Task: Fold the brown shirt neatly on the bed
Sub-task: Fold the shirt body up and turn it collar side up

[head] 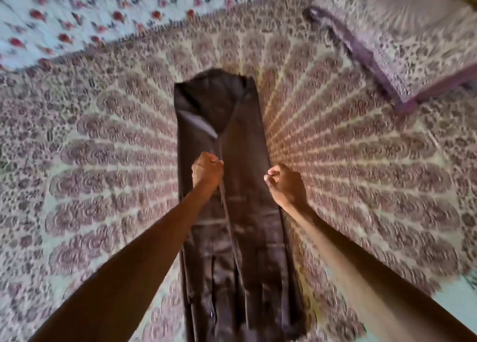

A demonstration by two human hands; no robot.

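The brown shirt (245, 140) lies on the bed as a long narrow strip, collar end far from me, both sides folded in to meet along a middle line. My left hand (207, 170) is curled over that middle line and grips the inner edge of a folded panel. My right hand (285, 183) is curled at the strip's right edge, its fingertips pinching the fabric there. Both forearms reach in from the bottom of the view. The image is blurred by motion.
The bed is covered by a patterned mandala sheet (103, 187). A pillow (413, 40) in a similar print with a purple border lies at the far right. A white cloth with red flowers (77, 14) lies across the far left.
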